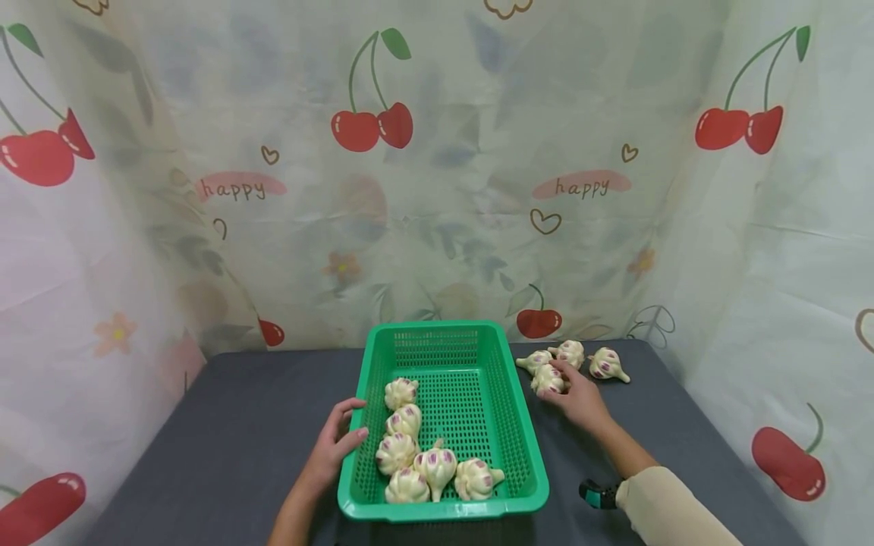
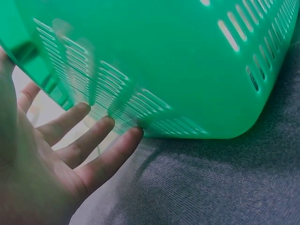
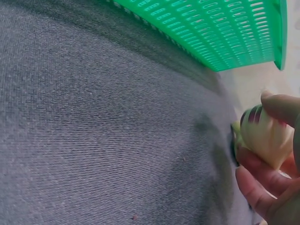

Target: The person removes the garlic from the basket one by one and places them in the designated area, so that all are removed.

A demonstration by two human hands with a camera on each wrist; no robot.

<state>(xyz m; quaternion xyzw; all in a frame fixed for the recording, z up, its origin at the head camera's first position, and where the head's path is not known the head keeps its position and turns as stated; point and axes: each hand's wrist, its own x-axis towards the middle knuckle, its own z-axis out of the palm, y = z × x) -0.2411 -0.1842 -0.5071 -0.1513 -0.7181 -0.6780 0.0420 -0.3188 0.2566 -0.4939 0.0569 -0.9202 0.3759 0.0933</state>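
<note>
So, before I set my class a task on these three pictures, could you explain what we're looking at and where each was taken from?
There is no machine here: a person works with their bare left hand and right hand. The wide picture comes from a camera worn on the head, looking forward and down. The other two come from cameras on the wrists, each watching its own hand.

On the dark grey, fabric-like surface stands a green, rectangular, perforated plastic basket with six cream-and-purple garlic bulbs inside. The left hand touches the basket's left side. The right hand pinches one similar garlic bulb outside the basket, to its right; three other bulbs lie nearby. Behind hangs a pale, cherry-printed curtain.
</note>
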